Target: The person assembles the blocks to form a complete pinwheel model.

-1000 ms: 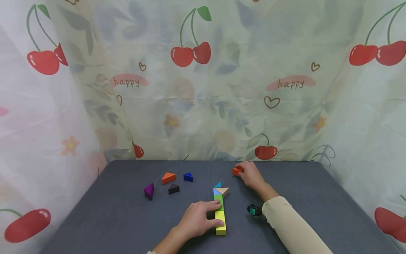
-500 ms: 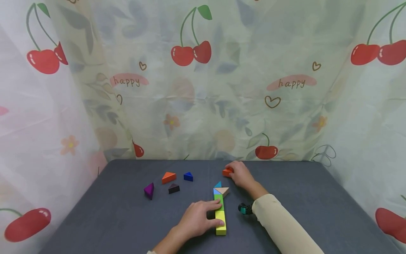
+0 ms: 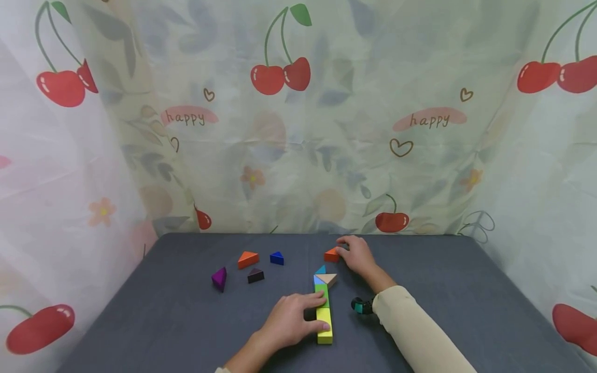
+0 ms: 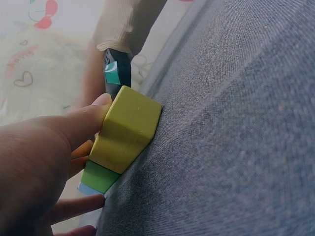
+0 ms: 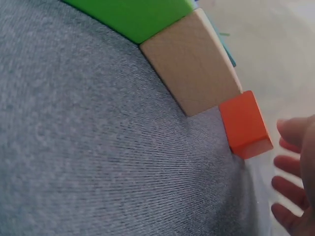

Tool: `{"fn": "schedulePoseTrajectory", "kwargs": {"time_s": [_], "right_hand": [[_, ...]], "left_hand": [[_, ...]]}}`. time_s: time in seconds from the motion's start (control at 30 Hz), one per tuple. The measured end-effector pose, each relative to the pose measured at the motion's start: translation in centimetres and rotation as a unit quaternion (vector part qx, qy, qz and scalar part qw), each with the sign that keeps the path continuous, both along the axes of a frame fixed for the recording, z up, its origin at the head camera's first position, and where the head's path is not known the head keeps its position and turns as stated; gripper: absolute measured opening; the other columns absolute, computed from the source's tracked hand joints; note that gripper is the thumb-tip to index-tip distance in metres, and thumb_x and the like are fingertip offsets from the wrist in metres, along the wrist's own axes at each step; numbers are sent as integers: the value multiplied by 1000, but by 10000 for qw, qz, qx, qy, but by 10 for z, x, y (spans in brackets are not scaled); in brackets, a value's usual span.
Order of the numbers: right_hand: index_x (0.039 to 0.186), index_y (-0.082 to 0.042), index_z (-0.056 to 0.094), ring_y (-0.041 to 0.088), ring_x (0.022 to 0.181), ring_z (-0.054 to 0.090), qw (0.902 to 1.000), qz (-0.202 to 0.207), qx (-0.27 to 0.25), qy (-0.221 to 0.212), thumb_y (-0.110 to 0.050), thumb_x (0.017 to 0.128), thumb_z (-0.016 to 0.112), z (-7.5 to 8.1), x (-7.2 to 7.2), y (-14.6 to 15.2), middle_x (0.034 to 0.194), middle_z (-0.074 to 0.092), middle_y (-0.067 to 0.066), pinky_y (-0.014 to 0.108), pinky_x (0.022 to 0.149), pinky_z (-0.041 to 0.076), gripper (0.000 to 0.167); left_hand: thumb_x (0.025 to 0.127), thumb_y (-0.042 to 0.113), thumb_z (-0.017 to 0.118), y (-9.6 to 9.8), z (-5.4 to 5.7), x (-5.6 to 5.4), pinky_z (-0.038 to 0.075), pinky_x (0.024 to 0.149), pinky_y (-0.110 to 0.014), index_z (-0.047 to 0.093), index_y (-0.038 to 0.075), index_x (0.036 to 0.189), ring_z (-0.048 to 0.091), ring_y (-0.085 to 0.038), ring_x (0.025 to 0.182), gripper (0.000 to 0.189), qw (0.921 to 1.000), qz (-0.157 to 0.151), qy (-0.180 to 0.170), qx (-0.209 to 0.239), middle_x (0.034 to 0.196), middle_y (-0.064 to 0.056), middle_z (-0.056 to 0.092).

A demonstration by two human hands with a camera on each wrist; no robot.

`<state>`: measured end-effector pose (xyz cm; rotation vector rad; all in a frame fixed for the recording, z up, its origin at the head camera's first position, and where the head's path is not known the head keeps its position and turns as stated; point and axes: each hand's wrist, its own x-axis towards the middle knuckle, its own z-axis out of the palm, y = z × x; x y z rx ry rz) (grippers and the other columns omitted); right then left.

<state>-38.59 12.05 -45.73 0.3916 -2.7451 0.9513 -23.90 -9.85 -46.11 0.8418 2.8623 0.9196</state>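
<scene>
Orange block [image 3: 330,255] slid leftward, right fingers [image 5: 290,191] loose beside it, left fingers [image 3: 311,299] straight on green block [image 3: 322,288].

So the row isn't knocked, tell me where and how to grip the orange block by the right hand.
Probably pinch the orange block from the right, thumb on its upright near side, fingers behind. It lies triangular face up; the tan block sits nearer, leaving the side by the right hand freer. The far side is hidden.

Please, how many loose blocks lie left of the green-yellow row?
4: the purple block, leftmost; the orange block, behind and right; the blue block, rightmost; the dark block, in front of the orange. The left hand may hide others.
</scene>
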Motion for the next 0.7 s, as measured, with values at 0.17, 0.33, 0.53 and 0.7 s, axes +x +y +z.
{"fn": "schedulePoseTrajectory", "kwargs": {"time_s": [0.17,0.33,0.53,0.7], "right_hand": [[116,-1,68,30,99,61,9990,-348,-182,-229,-19,93,67,-3,0,2,107,67,12,46,87,48,29],[114,-3,69,29,97,63,9977,-364,-398,-399,-16,93,67,-5,1,-3,105,69,10,46,85,49,25],[109,-4,72,28,96,63,9978,-271,-441,-420,-14,93,67,-5,1,-13,103,70,9,45,86,49,20],[107,-4,73,26,91,63,9977,-203,-449,-455,-15,92,68,-3,4,-21,100,70,8,44,84,50,19]], "left_hand": [[82,60,67,0,0,0,41,97,-53,64,28,132,54,-18,122,59,10000,24,-53,-41,136,18,53],[81,61,66,0,0,0,41,97,-53,63,29,132,54,-18,122,60,9999,16,-88,-57,136,19,53],[82,60,66,0,1,0,41,97,-52,63,29,132,54,-18,122,59,10000,-9,-81,-25,137,18,53],[82,61,66,-1,2,0,41,97,-52,63,28,133,54,-18,122,60,9999,-32,-110,-2,137,18,52]]}}
